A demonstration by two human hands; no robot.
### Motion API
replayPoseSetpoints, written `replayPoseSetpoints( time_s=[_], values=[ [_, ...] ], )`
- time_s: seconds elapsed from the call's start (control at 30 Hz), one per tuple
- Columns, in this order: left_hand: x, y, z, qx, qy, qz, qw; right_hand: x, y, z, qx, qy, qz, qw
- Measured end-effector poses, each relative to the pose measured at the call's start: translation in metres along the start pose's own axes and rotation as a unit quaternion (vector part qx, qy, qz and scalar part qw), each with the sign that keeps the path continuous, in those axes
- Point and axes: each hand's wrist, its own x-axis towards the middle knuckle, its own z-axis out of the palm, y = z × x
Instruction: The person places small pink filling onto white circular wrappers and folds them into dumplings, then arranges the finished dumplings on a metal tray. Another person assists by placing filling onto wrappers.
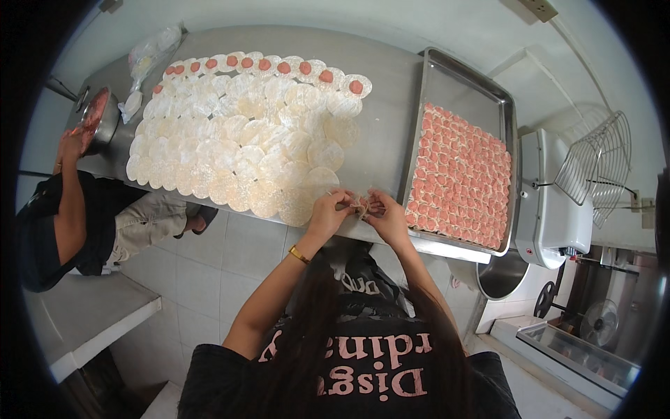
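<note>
At the front edge of the steel table, my left hand and my right hand meet with their fingertips pinched together. Between them is a small pale, loop-like thing whose kind I cannot make out. Just left of my left hand begins a wide sheet of overlapping round dough wrappers, dusted with flour. Pink dabs of meat filling sit on the wrappers along the far row. To the right of my right hand, a deep metal tray holds close rows of small dumplings with pink tops.
At the far left a co-worker's hand reaches into a metal bowl of pink meat. A clear plastic bag lies behind the bowl. Right of the tray stands a white machine with a wire rack.
</note>
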Motion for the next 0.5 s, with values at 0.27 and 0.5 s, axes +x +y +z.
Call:
replayPoseSetpoints(
  time_s=[0.27,0.5],
  values=[
    [-0.0041,-0.0071,-0.0001,0.076,-0.023,0.036,0.996,-0.0038,0.007,0.0049,-0.062,-0.014,-0.051,0.997],
    [-0.0033,0.0012,0.0015,0.02,-0.044,-0.008,0.999,-0.0001,0.0005,0.0018,-0.137,-0.017,-0.048,0.989]
  ],
)
